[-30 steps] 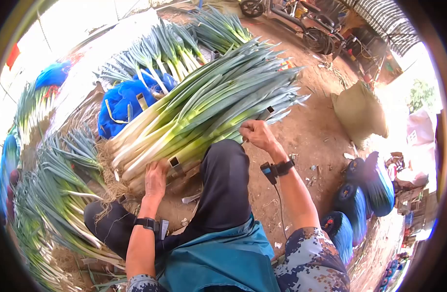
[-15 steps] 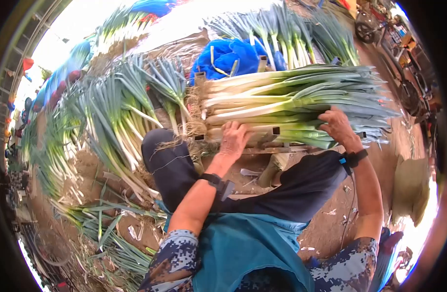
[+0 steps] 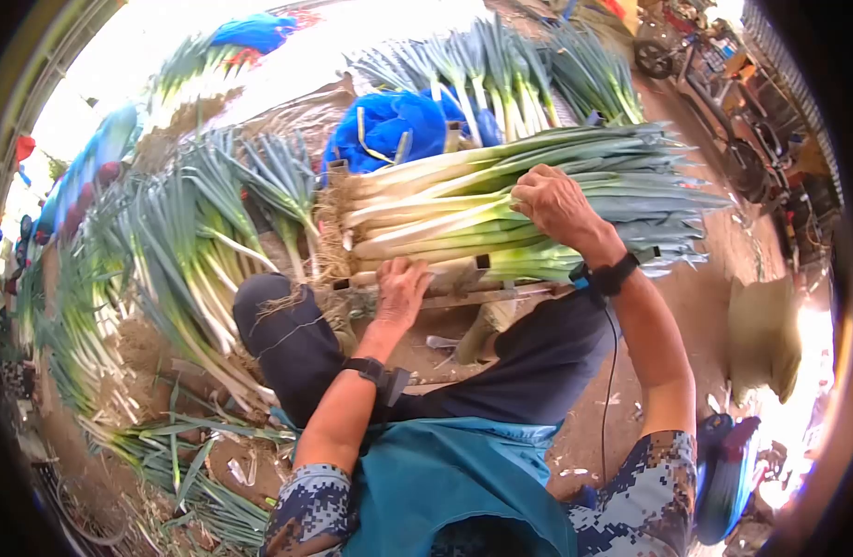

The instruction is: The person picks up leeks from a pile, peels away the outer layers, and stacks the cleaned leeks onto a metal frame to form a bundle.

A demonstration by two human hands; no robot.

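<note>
Long leeks (image 3: pixel 445 209) lie side by side in a low rack with upright metal posts (image 3: pixel 483 263), roots to the left and leaves to the right. On the white stems at the rack's near left edge rests my left hand (image 3: pixel 403 283), its fingers bent over them; whether it grips any is unclear. My right hand (image 3: pixel 552 200) is over the middle of the bundle, fingers curled together at the green part of the leeks. What lies between those fingertips is too small to make out.
Loose leeks (image 3: pixel 194 241) lie in rows at the left, with more (image 3: pixel 501 79) behind the rack. Blue netting (image 3: pixel 394 130) is bunched at its far side. Cut leaves (image 3: pixel 213 483) litter the lower left ground. A wheeled frame (image 3: pixel 705 102) stands at the upper right.
My right hand has moved left and away from me, from the near leaves to the bundle's middle, and its fingers have drawn together. My left hand stays near the stems. The view has shifted slightly.
</note>
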